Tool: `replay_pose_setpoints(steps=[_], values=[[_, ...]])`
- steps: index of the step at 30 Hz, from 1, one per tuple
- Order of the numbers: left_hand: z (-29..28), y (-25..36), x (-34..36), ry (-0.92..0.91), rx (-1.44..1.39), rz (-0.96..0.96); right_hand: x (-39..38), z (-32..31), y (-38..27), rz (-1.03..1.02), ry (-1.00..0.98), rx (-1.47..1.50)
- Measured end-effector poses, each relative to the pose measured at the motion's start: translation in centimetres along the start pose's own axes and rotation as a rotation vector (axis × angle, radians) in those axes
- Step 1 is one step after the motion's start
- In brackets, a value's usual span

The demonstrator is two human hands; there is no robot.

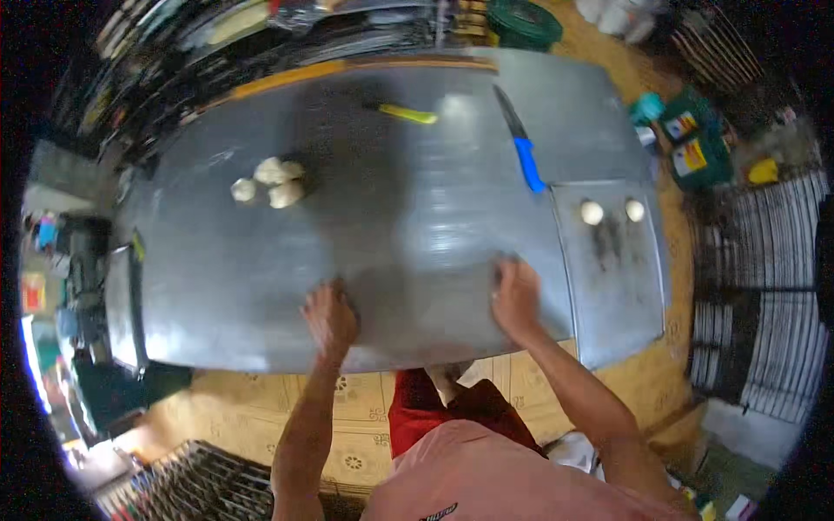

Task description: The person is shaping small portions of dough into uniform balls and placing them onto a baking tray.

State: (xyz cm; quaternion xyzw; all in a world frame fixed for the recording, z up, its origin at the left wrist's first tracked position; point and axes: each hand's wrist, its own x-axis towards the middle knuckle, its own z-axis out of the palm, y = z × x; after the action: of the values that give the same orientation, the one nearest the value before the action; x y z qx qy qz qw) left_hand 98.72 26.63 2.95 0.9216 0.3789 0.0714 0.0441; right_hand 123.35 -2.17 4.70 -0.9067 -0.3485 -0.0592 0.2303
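Note:
Both hands are low over the front of a grey metal worktop (434,148). My left hand (331,317), left of centre, has bent fingers pointing down at the surface; my right hand (516,300) is cupped farther right. Both are smeared by motion, so anything under their fingers is hidden. Several pale dough lumps (284,191) lie at the back left. Two round dough pieces (592,211) sit on a metal tray (612,295) at the right. A blue-handled knife (527,165) lies behind the tray, and a yellow-green tool (407,114) lies near the back centre.
Another tray (123,308) is at the left end. Green bins (526,23) stand behind, with more green containers (695,152) at right. Stacked trays (769,304) fill the right side, and a rack (200,486) is at lower left. Tiled floor (356,408) surrounds my legs.

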Motion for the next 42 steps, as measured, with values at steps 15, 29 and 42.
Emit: replay_pose_setpoints(steps=[15, 29, 42], values=[[-2.5, 2.6, 6.4, 0.065, -0.245, -0.065, 6.3, -0.3, -3.3, 0.030, 0.140, -0.173], [-3.2, 4.5, 9.9, 0.228, -0.314, -0.107, 8.5, 1.1, -1.0, -0.023, 0.060, -0.108], [-2.4, 4.0, 10.6, 0.106, -0.245, -0.136, 8.4, 2.8, 1.8, 0.026, 0.026, -0.168]])
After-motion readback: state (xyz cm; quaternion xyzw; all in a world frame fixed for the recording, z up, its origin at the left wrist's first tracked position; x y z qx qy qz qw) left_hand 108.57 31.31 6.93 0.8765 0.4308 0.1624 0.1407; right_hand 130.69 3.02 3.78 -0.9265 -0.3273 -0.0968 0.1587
